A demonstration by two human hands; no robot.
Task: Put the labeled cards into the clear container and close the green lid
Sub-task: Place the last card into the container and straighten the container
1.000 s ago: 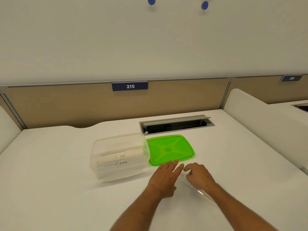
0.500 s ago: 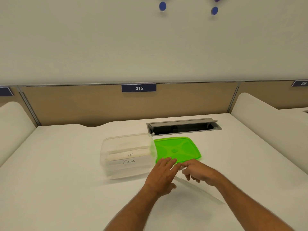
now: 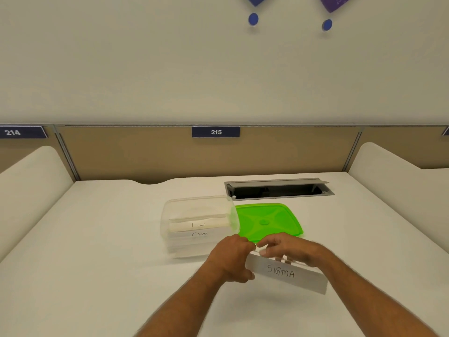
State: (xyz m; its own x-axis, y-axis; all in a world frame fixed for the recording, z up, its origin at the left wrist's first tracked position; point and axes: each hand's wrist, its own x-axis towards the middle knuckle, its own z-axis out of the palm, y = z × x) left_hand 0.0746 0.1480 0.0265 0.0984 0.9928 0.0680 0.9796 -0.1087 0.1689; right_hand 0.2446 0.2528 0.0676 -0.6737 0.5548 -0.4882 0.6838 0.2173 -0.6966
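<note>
Far left: a "214" plate (image 3: 12,132) on the tan partition (image 3: 145,152), white table (image 3: 97,251) below. Left of centre: clear container (image 3: 170,229), open, at least two labeled cards (image 3: 199,226) already inside on edge, lettering only partly legible. Middle: left hand (image 3: 230,259) with fingers closed on the near end of a white card marked SIGMA (image 3: 286,276); right hand (image 3: 289,249) with fingers pinched on its top edge. Card raised on edge, just in front of the green lid (image 3: 267,221), which lies flat on the table, touching or just beside the container's right wall. Step in hand, apparently: carrying this card over for loading. Next: swing left, lower it edge-first alongside the others, then fetch and press on the lid. Further right: open cable hatch (image 3: 279,189); plain wall, "215" plate (image 3: 215,132), blue dots (image 3: 253,19) above.
</note>
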